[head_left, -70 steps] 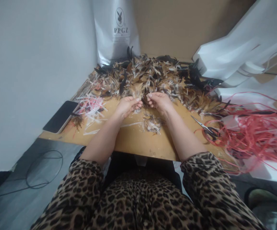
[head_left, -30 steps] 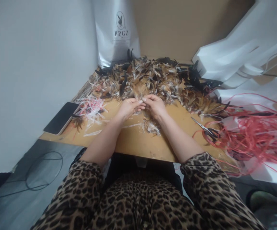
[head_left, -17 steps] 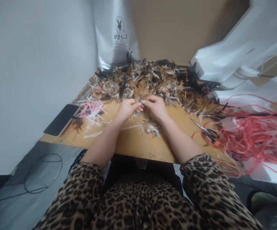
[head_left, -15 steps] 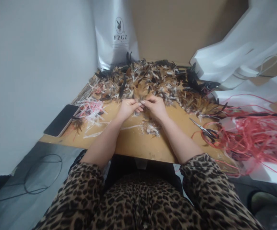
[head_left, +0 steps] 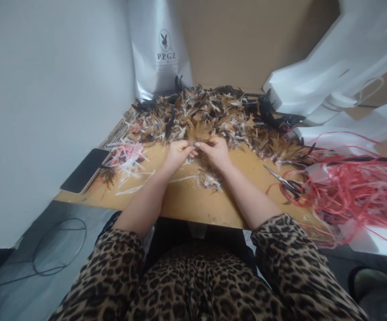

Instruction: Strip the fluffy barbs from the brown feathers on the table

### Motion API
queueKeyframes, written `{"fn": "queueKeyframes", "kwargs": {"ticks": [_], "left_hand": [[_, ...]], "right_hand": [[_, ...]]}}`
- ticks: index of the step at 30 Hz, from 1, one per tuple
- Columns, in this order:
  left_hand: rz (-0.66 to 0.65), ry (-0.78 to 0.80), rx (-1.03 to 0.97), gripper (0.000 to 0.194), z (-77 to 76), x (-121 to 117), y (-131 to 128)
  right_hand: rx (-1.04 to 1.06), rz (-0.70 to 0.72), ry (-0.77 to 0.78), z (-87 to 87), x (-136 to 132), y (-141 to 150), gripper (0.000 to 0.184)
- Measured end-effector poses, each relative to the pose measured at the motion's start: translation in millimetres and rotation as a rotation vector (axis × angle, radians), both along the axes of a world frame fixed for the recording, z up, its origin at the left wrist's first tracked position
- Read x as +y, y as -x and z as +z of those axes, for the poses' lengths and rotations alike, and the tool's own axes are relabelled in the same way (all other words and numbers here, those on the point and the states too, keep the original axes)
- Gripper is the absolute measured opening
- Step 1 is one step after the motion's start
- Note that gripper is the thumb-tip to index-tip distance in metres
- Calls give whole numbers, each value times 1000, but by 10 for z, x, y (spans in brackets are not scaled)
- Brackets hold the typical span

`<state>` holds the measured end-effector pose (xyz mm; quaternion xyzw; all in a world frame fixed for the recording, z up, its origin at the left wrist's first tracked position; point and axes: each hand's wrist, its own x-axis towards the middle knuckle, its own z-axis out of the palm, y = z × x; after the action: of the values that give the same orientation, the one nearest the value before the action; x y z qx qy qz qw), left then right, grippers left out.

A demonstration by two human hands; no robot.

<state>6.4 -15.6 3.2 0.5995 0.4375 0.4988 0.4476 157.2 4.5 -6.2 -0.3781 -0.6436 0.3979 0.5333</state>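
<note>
Just in front of a big heap of brown and black feathers (head_left: 213,107), my two hands meet at the fingertips. My left hand (head_left: 179,153) is closed in a pinch on the base of a small fan of golden-brown feathers (head_left: 198,130). From the other side my right hand (head_left: 216,149) pinches the same feathers with thumb and finger. The quill ends are hidden by my fingers. Under my right wrist, a small clump of feathers with whitish fluff (head_left: 210,180) lies on the tabletop (head_left: 196,207).
Black-handled scissors (head_left: 285,182) lie at the right beside a tangle of red ribbon strands (head_left: 357,191). A phone (head_left: 85,170) rests at the left edge near white and pink strips (head_left: 128,154). Behind stands a silver-white bag (head_left: 162,53). A cable (head_left: 59,245) loops on the floor.
The hands stay together on the feathers, with only slight finger movement. The whole view has shifted a little.
</note>
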Motion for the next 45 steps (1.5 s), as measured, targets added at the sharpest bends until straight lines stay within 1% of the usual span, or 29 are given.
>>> {"fn": "queueKeyframes", "kwargs": {"ticks": [2,4,8,9,10,13,15,18,21,23,26,28,30,32,34,37,40,42,45], "left_hand": [[14,-21,8,21,-12,-2,-3],[2,-7,-4,20,-27,7,-3],[-61,73,-71,21,-58,72,25],[-33,77,-102,22,-64,97,41],[28,75,-139,23,-71,123,60],[195,65,-267,21,-82,194,118],[252,78,-322,21,-84,217,142],[254,96,-341,22,-78,209,142],[245,99,-341,22,-67,180,122],[240,102,-344,22,-62,167,114],[224,120,-346,22,-63,164,116],[213,130,-361,22,-69,168,121],[209,148,-385,21,-75,173,126],[215,178,-406,21,-81,177,128],[217,205,-432,19,-87,179,129],[192,235,-501,15,-84,174,132],[122,294,-583,11,-55,150,127],[70,358,-609,8,-29,123,111],[4,431,-606,7,-19,86,65]], "right_hand": [[42,-35,7,11,-30,23,32],[82,-51,39,26,-58,48,32],[103,-3,112,64,-72,43,31],[89,19,127,69,-65,25,29],[64,32,140,69,-56,4,26],[-145,24,167,40,-29,-50,18],[-331,10,160,6,-32,-51,14],[-598,7,114,-37,-81,15,13],[-827,-68,59,-57,-160,131,21],[-931,-127,39,-67,-199,204,22],[-1000,-157,36,-86,-202,252,12],[-971,-143,47,-90,-168,223,9],[-870,-108,82,-74,-125,150,8],[-693,-59,159,-31,-92,54,6],[-462,-16,226,35,-76,-39,5],[-157,27,279,140,-63,-133,11],[75,48,284,201,-44,-155,19],[177,29,261,203,-34,-133,23],[215,-10,231,160,-37,-62,26]]}}
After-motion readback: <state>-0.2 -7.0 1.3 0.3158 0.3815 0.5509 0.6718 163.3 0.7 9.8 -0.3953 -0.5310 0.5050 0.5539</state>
